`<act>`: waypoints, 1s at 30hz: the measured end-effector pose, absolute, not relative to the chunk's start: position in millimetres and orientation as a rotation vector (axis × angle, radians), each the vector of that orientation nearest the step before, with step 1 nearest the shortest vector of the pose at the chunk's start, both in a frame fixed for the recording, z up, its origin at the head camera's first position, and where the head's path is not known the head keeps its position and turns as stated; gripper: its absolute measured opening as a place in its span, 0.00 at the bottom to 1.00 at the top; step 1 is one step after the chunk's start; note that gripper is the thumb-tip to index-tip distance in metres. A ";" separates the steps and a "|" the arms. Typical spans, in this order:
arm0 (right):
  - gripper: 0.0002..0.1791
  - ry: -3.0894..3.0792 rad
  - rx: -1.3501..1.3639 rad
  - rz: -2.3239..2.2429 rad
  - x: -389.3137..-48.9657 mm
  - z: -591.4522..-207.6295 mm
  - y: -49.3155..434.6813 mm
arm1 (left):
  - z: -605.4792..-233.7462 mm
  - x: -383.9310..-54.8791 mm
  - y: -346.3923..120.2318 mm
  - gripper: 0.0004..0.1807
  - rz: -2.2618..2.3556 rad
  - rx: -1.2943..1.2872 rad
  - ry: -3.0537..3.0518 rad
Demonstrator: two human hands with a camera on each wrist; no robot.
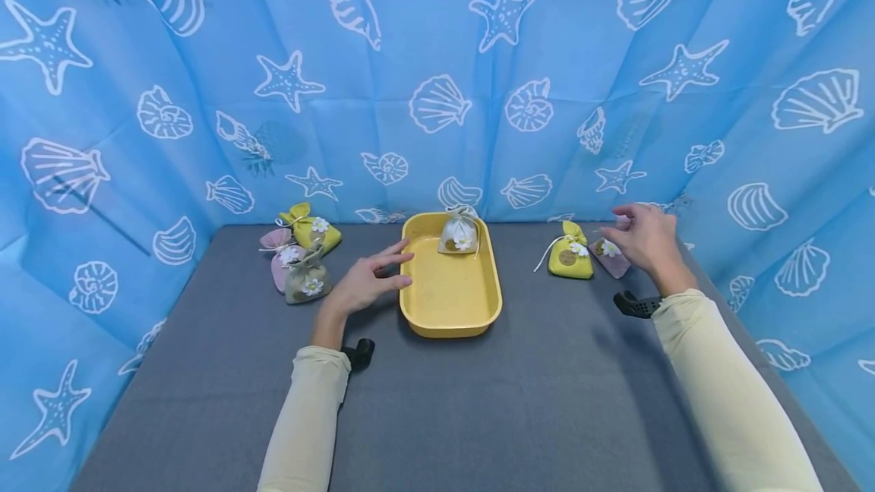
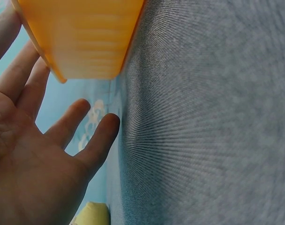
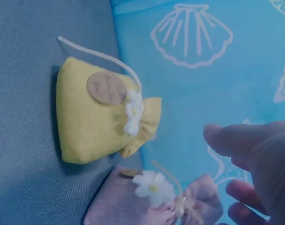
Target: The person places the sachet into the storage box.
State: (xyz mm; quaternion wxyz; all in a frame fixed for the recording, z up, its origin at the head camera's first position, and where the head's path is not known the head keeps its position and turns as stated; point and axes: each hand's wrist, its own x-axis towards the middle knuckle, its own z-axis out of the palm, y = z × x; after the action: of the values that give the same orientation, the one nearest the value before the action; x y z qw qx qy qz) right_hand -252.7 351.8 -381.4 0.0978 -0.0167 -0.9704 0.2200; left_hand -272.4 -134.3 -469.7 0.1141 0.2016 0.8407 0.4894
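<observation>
My left hand point(image 1: 362, 283) is at the left side of a yellow plastic tray point(image 1: 447, 298), its fingers spread and extended. In the left wrist view the fingertips reach the tray rim, while the thumb stays apart from it. A pale grey drawstring pouch point(image 1: 459, 236) with a white flower sits in the tray's far end. My right hand point(image 1: 649, 238) hovers by the neck of a pink pouch point(image 1: 611, 258), partly covering it in the head view. The right wrist view shows a gap between thumb and fingers, holding nothing. Beside the pink pouch stands a yellow pouch point(image 3: 95, 126).
Left of the tray, a yellow pouch point(image 1: 317, 234), a pink pouch point(image 1: 279, 268) and a grey-green pouch point(image 1: 307, 283) sit clustered. Grey cloth point(image 1: 519, 401) covers the table. A blue curtain point(image 1: 410, 59) with shell prints rises along the back and sides.
</observation>
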 end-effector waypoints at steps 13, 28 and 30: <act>0.44 -3.039 -0.323 0.699 -252.8 -397.7 369.8 | -469.1 -271.6 -133.2 0.31 1.433 0.581 2.466; 0.32 -3.013 -0.326 0.690 -253.3 -415.5 369.8 | -469.6 -272.5 -134.8 0.31 1.447 0.571 2.451; 0.30 -2.971 -0.309 0.675 -253.3 -416.1 369.1 | -468.9 -272.6 -134.9 0.31 1.441 0.571 2.453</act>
State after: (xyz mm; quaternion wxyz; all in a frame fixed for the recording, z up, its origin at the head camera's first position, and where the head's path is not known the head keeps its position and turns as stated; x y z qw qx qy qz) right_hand -253.3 369.1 -416.1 0.0395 -0.1009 -0.9694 0.2201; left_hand -272.6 -134.9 -468.9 0.1196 0.1954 0.8393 0.4930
